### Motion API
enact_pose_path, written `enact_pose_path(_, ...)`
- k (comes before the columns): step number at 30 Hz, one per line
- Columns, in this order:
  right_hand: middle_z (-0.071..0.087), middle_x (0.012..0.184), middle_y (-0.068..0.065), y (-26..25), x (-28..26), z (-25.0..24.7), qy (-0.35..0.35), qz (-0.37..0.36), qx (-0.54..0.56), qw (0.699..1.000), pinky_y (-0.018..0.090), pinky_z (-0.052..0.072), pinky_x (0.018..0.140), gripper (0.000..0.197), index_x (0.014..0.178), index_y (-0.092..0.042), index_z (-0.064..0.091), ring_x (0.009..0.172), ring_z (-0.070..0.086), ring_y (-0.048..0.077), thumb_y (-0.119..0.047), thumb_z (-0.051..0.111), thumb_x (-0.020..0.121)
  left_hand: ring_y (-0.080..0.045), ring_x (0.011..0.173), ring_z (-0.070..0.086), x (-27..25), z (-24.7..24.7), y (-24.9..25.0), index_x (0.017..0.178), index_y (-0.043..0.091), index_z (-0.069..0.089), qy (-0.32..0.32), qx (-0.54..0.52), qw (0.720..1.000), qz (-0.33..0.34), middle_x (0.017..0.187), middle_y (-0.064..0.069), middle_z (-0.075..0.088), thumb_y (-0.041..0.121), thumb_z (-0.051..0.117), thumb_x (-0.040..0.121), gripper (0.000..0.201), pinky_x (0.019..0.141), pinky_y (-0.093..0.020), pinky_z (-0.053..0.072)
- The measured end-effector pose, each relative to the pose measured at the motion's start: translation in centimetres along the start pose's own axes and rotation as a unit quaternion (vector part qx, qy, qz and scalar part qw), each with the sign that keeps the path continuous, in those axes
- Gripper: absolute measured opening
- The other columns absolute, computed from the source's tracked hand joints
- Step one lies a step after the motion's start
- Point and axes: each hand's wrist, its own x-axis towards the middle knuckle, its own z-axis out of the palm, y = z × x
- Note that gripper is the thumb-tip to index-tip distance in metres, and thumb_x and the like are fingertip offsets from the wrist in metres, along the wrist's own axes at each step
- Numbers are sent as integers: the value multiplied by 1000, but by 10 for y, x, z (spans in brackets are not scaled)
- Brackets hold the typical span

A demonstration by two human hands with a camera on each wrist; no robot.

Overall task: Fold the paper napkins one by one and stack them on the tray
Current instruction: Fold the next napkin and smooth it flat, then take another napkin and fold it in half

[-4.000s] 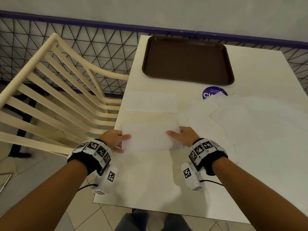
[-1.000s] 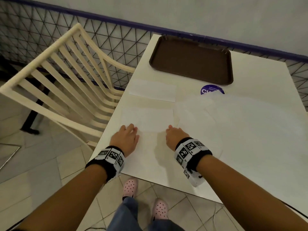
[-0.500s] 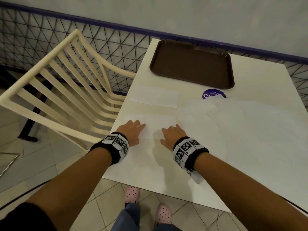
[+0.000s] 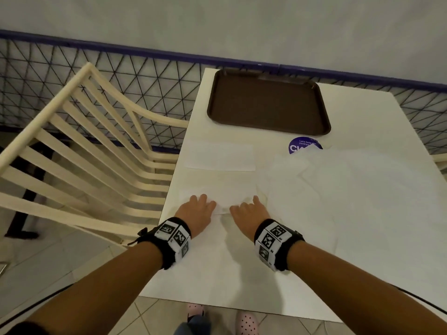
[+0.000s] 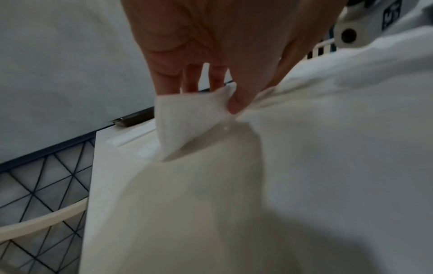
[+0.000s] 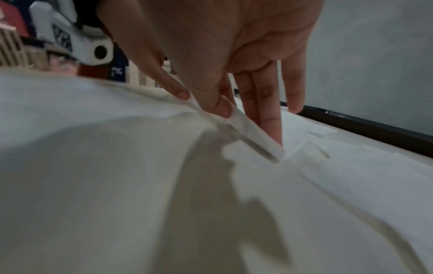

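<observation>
A half-folded white napkin (image 4: 232, 193) lies near the table's left front. My left hand (image 4: 199, 207) pinches its near left corner (image 5: 187, 118) between thumb and fingers, and the corner is lifted off the table. My right hand (image 4: 248, 209) pinches the near right edge (image 6: 248, 128) between thumb and forefinger, also raised. One folded napkin (image 4: 220, 157) lies flat just beyond. The brown tray (image 4: 266, 102) sits at the far edge with nothing on it. Several unfolded napkins (image 4: 358, 189) are spread over the right half.
The white table (image 4: 362, 112) stands against a black mesh fence (image 4: 121, 66) and a wall. A cream slatted chair (image 4: 92, 146) is close on the left. A round purple sticker (image 4: 305, 145) lies in front of the tray, partly covered by napkins.
Both hands lay flat on the napkin half a second ago. Now each pinches its near edge and has raised it slightly off the table.
</observation>
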Motion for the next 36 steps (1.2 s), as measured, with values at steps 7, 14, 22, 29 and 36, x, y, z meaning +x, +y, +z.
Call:
enact_pose_path(7,60,122,8,55,16,-54,116,56,43,991,34,27,109,37,125,-9,50,115,54,27,-1,32,94,-28,114,52,37,-40,-62,135,14,41,20,-30,998,55,127,-10,51,10,33,99,37,94,-35,43)
enact_pose_path(14,57,122,17,101,47,-112,175,153,113,966,38,45,87,42,134,-11,44,111,55,34,-1,31,96,-33,105,57,83,-114,-112,140,12,35,108,25,994,17,115,-17,58,1,30,98,44,90,-39,47)
enact_pose_path(22,39,144,6,96,73,-72,162,156,175,959,36,42,95,52,143,-15,30,121,47,28,3,29,94,-26,135,34,89,-69,-106,149,15,11,64,-30,997,35,154,-6,20,-4,28,96,59,107,-34,33)
enact_pose_path(29,20,155,1,76,84,-31,76,110,208,969,34,27,113,56,148,-17,19,136,32,26,2,26,96,-21,142,18,92,-23,-91,149,13,5,0,-2,997,72,157,-4,6,-4,26,98,58,114,-29,18)
enact_pose_path(36,23,153,3,75,87,-27,93,104,218,966,35,34,109,55,147,-15,22,132,36,27,2,29,95,-27,140,26,96,-12,-93,146,1,20,63,0,994,84,154,-14,17,-11,32,92,56,113,-34,22)
